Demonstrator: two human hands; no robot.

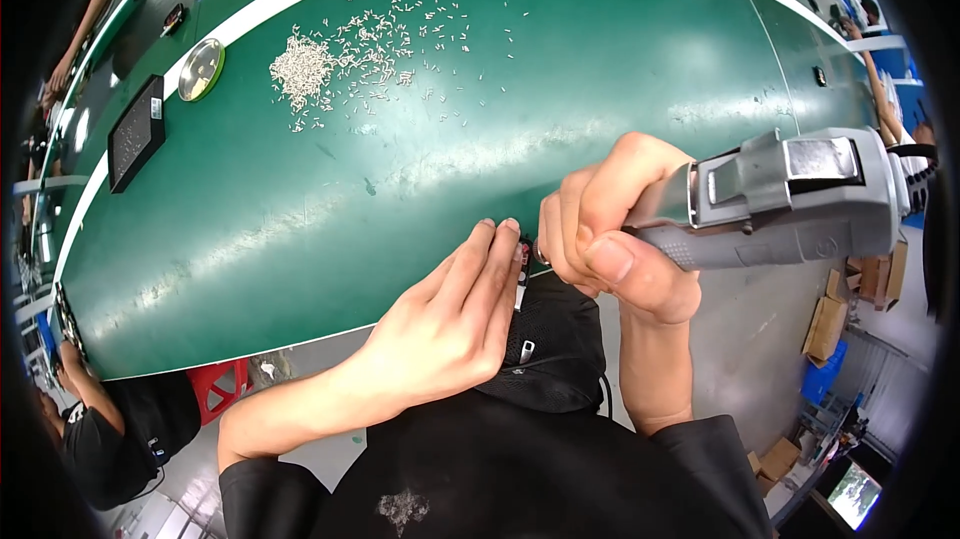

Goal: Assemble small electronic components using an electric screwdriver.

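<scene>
My left hand lies flat at the front edge of the green table, fingers stretched out and close together. Beside its fingertips is a small dark and red part with a white piece below it, mostly covered. My right hand is closed around a bulky grey tool with shiny metal plates on top. I cannot make out its exact kind. The tool is raised close to the camera and points its narrower end toward my left fingers; whether that end touches anything is hidden behind my right hand.
A heap of small pale pellets is spread at the far left, with strays to its right. Nearby are a black tray and a round green-rimmed dish. A black bag hangs against the front edge. Another person is at lower left.
</scene>
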